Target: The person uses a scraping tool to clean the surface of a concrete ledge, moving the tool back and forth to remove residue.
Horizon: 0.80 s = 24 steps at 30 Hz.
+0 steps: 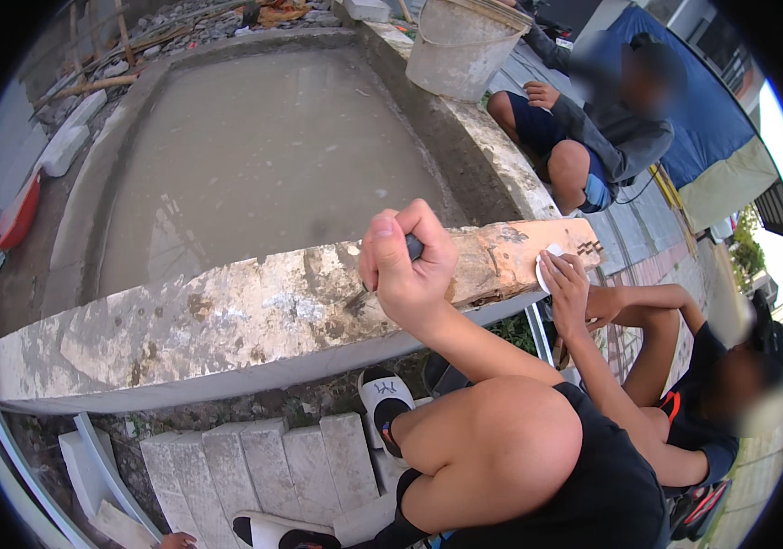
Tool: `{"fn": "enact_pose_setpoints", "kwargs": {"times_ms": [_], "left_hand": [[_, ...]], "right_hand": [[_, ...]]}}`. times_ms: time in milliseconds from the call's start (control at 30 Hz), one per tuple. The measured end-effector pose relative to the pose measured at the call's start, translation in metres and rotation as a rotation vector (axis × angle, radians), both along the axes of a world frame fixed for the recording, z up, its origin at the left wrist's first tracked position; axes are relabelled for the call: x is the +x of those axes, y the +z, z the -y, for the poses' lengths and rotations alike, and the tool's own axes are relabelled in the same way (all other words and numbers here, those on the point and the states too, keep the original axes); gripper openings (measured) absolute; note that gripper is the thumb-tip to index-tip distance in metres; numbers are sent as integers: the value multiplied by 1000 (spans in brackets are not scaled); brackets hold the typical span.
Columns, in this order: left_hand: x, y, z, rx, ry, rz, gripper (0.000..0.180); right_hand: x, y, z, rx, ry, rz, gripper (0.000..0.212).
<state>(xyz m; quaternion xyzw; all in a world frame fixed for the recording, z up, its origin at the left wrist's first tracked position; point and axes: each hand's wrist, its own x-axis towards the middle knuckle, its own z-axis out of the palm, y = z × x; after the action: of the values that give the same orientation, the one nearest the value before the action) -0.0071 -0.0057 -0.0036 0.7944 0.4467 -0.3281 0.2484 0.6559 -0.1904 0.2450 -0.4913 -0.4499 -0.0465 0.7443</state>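
My right hand [410, 270] is closed in a fist around the dark handle of a scraping tool [414, 246]. Its narrow metal end [358, 299] points down at the top of a low wall [254, 316], whose pale coating is patchy and flaking. Most of the tool is hidden by my fingers. At the lower left edge, only a bit of my left hand [176, 542] shows, so its grip is not visible. Just right of my fist, a co-worker's hand [567, 284] presses a white flat piece [545, 267] to the wall's bared, orange-brown end [538, 247].
Murky grey water [263, 156] fills the basin behind the wall. A dirty white bucket [465, 46] stands on the far ledge, beside a crouching person [611, 128]. Pale blocks [263, 467] lie below, near my sandals [384, 393]. Metal strips [117, 471] lean at left.
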Motion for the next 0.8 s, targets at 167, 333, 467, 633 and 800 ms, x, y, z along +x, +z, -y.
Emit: {"fn": "enact_pose_setpoints", "kwargs": {"times_ms": [167,333,467,633,800], "left_hand": [[26,-8,-14,-20,36,64,18],[27,-18,-14,-1,65,166,21],[-27,36,-4,2,269,103,19],[4,30,-7,125,125,1,20],[-5,48,-25,91,186,1,24]], "right_hand": [[14,7,39,42,34,-58,28],[14,7,45,51,84,24,26],[5,-10,23,138,112,-123,26],[19,-2,36,63,-3,-70,25],[19,-3,28,123,-13,-141,25]]}}
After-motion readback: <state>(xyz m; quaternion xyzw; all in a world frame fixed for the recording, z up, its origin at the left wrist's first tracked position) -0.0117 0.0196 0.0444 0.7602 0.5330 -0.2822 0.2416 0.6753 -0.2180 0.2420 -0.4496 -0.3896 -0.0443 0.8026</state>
